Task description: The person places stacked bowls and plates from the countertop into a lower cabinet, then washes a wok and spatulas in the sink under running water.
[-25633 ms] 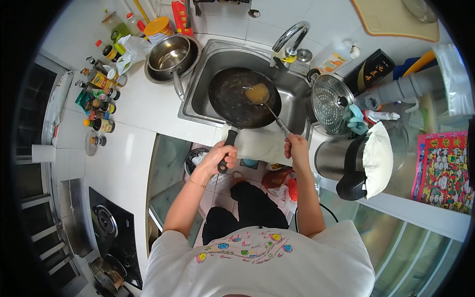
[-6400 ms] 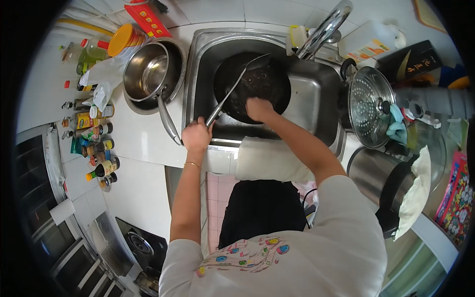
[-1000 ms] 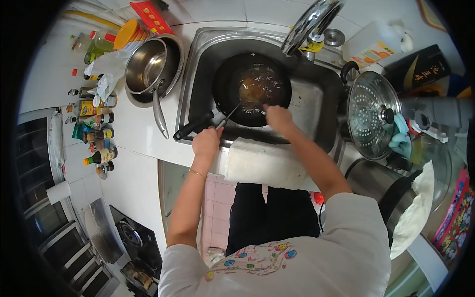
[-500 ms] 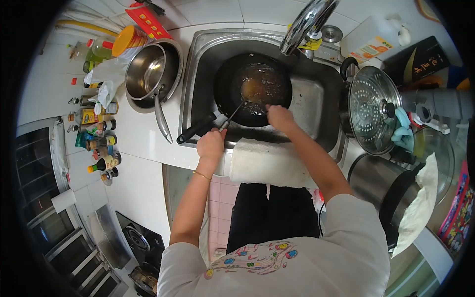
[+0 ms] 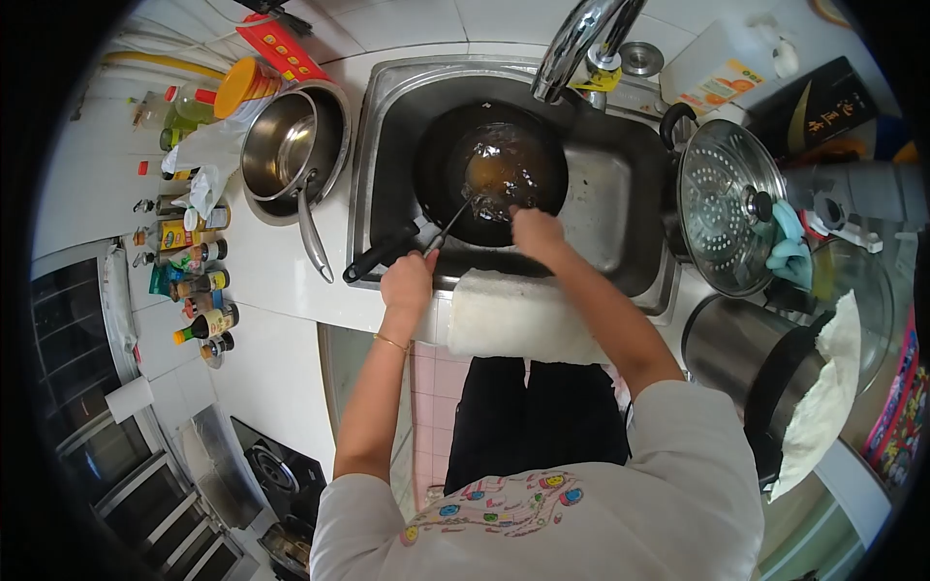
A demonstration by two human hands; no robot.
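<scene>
A black wok [image 5: 450, 145] sits in the steel sink [image 5: 601, 208], with brownish water inside it and its black handle over the sink's front-left edge. My left hand [image 5: 407, 283] is closed round the handle of a ladle [image 5: 449, 230], whose head lies in the water. At the wok's right front, my right hand [image 5: 536, 232] has its fingers pressed together just inside the rim. What those fingers hold, if anything, is hidden. A folded pale cloth [image 5: 523, 320] hangs over the counter edge in front of the sink.
The faucet [image 5: 576, 53] reaches over the sink's back. To the left are a steel saucepan [image 5: 281, 145] and several bottles [image 5: 205, 324]. A pot with a perforated, glass-like lid [image 5: 722, 208] stands at the right, near a steel appliance [image 5: 741, 344] and a black box [image 5: 814, 111].
Over the last second my right hand has shifted slightly left along the wok's front. My left hand stays on the ladle. Earlier, the ladle's head lay higher and the wok held no visible pool.
</scene>
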